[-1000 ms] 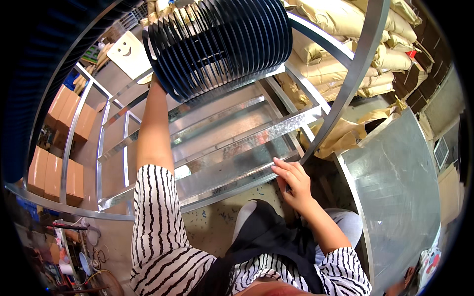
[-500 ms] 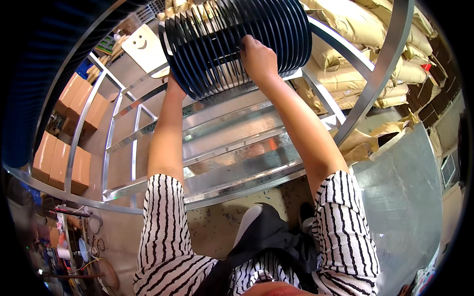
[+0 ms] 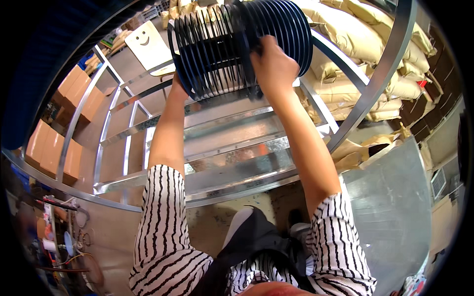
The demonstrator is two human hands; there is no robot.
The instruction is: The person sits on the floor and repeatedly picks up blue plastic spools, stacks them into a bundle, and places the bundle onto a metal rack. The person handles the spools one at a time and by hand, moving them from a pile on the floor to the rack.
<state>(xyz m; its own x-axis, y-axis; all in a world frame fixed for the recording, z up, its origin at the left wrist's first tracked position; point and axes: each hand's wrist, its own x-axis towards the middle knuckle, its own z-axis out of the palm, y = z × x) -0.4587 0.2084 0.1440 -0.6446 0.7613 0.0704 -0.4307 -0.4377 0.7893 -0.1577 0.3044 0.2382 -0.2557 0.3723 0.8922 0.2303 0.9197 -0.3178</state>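
Note:
A long row of thin dark round rings [image 3: 297, 42] stands on edge across the bars of a metal rack [image 3: 222, 117], at the top of the view. My right hand [image 3: 278, 66] is slightly blurred, its fingers closed at the near side of the rings, right of the row's middle. Several rings by its fingertips are bunched close together and smeared by motion. Gaps show between the rings farther left. At the row's left end, my left hand [image 3: 179, 89] reaches behind the outermost ring. Its fingers are hidden there.
Filled tan sacks [image 3: 350, 29] are piled beyond the rack at the right. Brown cardboard boxes [image 3: 49, 150] stand on the left. A pale board with a smiling face [image 3: 148, 47] is behind the rack. A grey metal sheet [image 3: 390, 207] lies at right, beside an upright metal post [image 3: 395, 64].
My right hand has moved a little to the right and turned. The rings beside it have shifted and bunched together. My left hand stays at the left end.

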